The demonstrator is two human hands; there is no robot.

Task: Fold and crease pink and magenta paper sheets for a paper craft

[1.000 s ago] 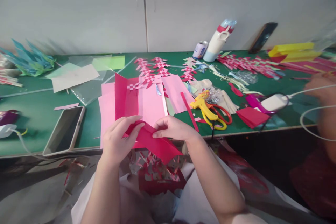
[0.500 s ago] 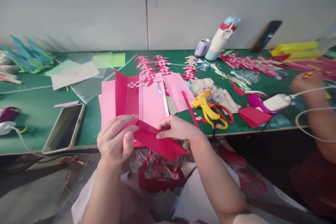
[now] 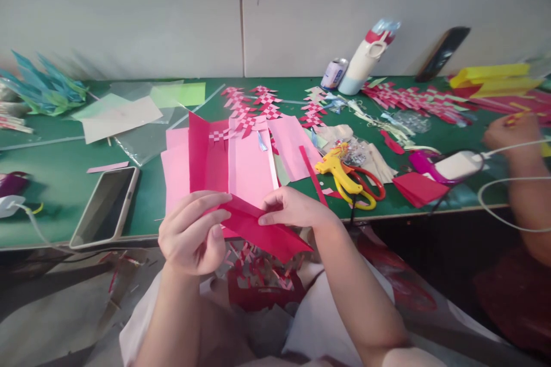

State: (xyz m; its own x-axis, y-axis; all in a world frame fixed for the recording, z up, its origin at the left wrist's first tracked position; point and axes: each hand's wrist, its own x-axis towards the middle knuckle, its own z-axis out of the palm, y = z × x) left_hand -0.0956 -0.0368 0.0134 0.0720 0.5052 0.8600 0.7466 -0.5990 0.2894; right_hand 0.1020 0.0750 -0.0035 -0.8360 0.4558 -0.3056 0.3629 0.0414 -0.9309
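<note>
Folded red paper sheet (image 3: 269, 235) at the near table edge (image 3: 148, 239), above the lap, tilted. Long axis runs slantwise, from the left fingertips down to the right and toward the wearer; creased along its upper side. Right hand (image 3: 297, 209) pinches that upper edge around mid-length, thumb and index closed on it; far right end hangs free below that wrist. Left hand (image 3: 191, 235) is nearer the upper left end, fingers half curled and touching it, thumb off to the near side; can't tell if it's actually gripping. Behind: larger folded red sheet (image 3: 200, 155) standing partly open, beside pink sheet (image 3: 252, 169) with woven checkered paper strips (image 3: 245, 117) over its far end. Containers: red open container (image 3: 262, 297) on lap, bag or box unclear, paper scraps (image 3: 245, 255) in and above its opening. Clear packet (image 3: 359, 153) holds small shiny bits, just behind yellow-handled scissors (image 3: 342, 179). Drink can (image 3: 333, 73) upright-ish beside white bottle (image 3: 364, 63), contents not visible. Smartphone (image 3: 105, 206) flat, left of the pink stack. Co-worker's hand (image 3: 510, 135) far right, apart.
</note>
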